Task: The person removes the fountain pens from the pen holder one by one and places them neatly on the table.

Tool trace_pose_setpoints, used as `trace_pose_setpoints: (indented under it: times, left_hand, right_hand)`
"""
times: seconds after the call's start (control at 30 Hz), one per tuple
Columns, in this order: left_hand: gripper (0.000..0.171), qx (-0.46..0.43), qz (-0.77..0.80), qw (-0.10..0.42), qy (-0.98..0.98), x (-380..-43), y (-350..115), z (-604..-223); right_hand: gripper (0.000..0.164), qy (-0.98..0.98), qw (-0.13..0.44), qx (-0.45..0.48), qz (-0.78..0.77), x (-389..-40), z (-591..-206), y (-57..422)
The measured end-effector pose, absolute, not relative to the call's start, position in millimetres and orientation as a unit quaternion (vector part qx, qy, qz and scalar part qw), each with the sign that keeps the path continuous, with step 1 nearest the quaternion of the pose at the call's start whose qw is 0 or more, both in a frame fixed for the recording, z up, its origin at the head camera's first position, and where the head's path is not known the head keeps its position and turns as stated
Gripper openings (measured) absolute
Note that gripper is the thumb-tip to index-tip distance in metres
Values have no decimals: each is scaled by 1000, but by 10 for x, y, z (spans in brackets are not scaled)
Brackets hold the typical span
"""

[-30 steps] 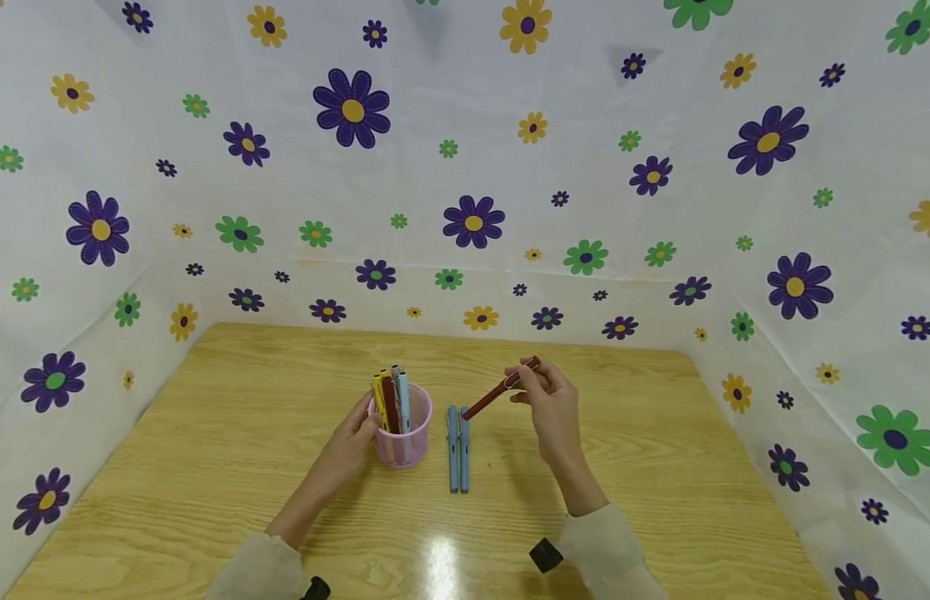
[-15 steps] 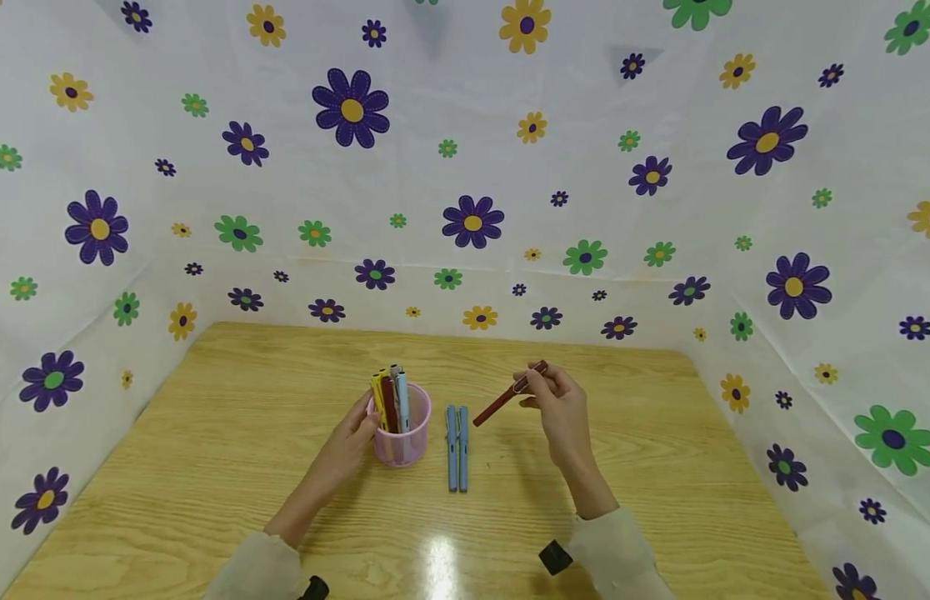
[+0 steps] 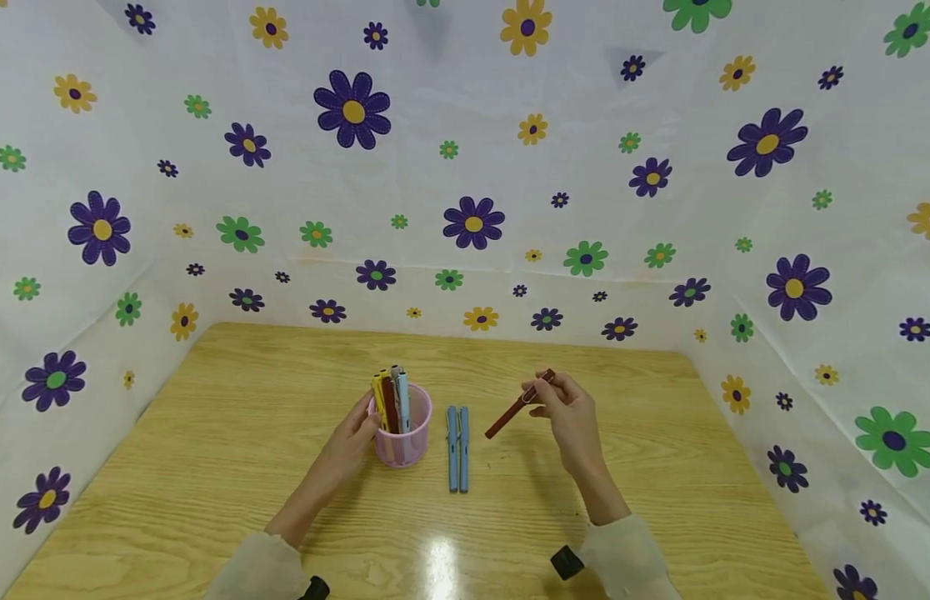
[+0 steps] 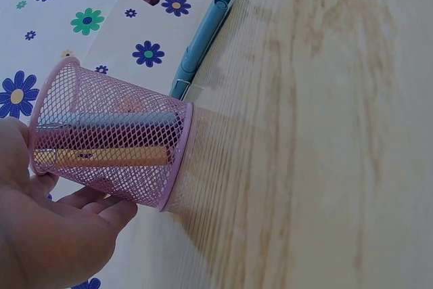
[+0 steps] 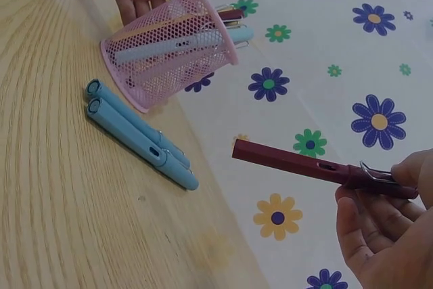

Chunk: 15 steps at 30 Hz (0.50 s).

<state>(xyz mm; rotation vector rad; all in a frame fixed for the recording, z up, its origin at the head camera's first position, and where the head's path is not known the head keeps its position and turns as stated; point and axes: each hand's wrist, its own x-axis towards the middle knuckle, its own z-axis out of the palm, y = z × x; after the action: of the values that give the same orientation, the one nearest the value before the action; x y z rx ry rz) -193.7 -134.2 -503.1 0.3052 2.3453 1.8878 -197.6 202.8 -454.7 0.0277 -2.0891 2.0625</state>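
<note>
My right hand (image 3: 573,421) pinches a dark red pen (image 3: 516,407) by its clip end, above the table to the right of two blue pens. Its lower end slants down and left. The right wrist view shows the clip (image 5: 376,174) under the thumb. Two blue pens (image 3: 453,454) lie side by side on the table, pointing away from me. My left hand (image 3: 350,437) grips the side of a pink mesh pen cup (image 3: 402,450) standing upright. Inside the cup are yellow pens (image 3: 380,404), a dark red pen (image 3: 391,404) and a light blue pen (image 3: 404,404), leaning left.
The wooden table (image 3: 270,392) meets a white flowered cloth (image 3: 472,167) at the back and both sides. Light glares off the table near its front (image 3: 440,558). Dark wrist-worn pieces (image 3: 566,562) sit at both pale sleeves.
My right hand has drawn right and a little toward me with the dark red pen, whose tip has moved away from the blue pens. The left hand and the cup stay put.
</note>
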Motion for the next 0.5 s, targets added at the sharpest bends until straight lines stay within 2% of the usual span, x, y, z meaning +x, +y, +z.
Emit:
trace_pose_setpoints:
  times: [0.5]
  left_hand:
    - [59,98,614,64,780,-1927,-1339,-5024]
  right_hand:
    - [25,-722,68,-18,688,-1940,-4610,2091]
